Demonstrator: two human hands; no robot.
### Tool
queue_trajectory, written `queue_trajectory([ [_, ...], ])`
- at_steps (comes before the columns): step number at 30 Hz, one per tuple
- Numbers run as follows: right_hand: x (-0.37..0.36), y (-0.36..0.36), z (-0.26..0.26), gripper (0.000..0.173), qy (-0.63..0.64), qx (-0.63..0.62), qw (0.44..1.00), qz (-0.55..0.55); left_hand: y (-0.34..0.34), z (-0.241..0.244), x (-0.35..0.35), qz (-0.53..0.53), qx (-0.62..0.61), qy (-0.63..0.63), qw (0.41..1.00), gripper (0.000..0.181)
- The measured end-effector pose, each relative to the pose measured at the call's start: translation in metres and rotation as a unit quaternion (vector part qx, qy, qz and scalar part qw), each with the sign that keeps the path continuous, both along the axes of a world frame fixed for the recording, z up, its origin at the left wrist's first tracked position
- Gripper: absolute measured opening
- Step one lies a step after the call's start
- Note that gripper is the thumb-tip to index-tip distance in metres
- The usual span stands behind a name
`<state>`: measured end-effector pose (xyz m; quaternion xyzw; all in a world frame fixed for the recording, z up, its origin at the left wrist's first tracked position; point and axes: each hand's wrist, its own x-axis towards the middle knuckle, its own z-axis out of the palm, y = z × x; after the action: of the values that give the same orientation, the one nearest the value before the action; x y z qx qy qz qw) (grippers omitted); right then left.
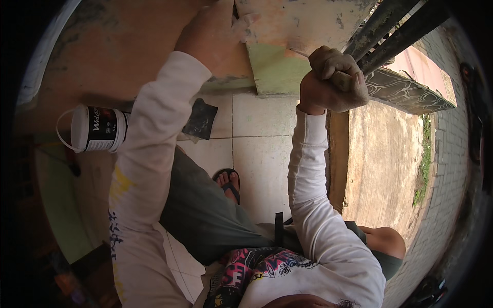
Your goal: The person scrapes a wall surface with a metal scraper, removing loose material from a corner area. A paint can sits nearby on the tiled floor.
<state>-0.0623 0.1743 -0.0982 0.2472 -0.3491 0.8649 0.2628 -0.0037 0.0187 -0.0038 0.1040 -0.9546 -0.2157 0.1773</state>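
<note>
My left hand (215, 36) is raised against the worn, patchy orange-brown wall (134, 34), near its corner, fingertips pale with dust. Whether it holds anything is unclear. My right hand (335, 79) is closed in a dusty fist, right of the green lower part of the wall (277, 69). From the fist a thin tool (298, 52) points left towards the wall; its handle is hidden in the fingers. A white plastic bucket with a black label (102, 129) appears beside my left sleeve. A dark flat piece (201, 118) rests on the tiled floor (262, 154).
Dark metal posts (385, 30) rise at the upper right, beside a low wall with a stone pattern (408, 90). A concrete strip (377, 161) and grey paving (446, 154) run beyond the tiles. My sandalled foot (230, 183) is on the floor.
</note>
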Motion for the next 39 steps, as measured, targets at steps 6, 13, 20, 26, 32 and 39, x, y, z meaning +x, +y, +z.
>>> queue_trajectory([
  [6, -0.012, -0.003, -0.003, 0.049, 0.123, -0.065, 0.990, 0.029, 0.001, 0.002, -0.001, -0.006, -0.005, 0.003, 1.000, 0.036],
  [13, 0.002, 0.007, 0.003, 0.047, 0.014, -0.008, 0.999, 0.038, 0.000, -0.001, -0.001, 0.022, -0.001, -0.012, 1.000, 0.037],
  [20, 0.002, 0.005, 0.004, 0.048, 0.003, -0.013, 1.000, 0.020, -0.002, -0.001, 0.000, -0.006, -0.026, 0.017, 0.999, 0.036],
  [26, -0.005, 0.001, 0.002, 0.047, 0.075, -0.078, 0.993, 0.049, 0.002, 0.000, -0.001, 0.014, -0.029, -0.003, 0.999, 0.036],
  [32, 0.002, 0.005, 0.010, 0.044, 0.058, -0.092, 0.993, 0.055, -0.011, -0.013, -0.007, -0.055, 0.104, -0.018, 0.993, 0.042],
  [39, -0.004, -0.005, 0.002, 0.051, 0.068, -0.051, 0.996, -0.023, -0.009, -0.010, -0.007, -0.063, 0.112, -0.020, 0.992, 0.043],
])
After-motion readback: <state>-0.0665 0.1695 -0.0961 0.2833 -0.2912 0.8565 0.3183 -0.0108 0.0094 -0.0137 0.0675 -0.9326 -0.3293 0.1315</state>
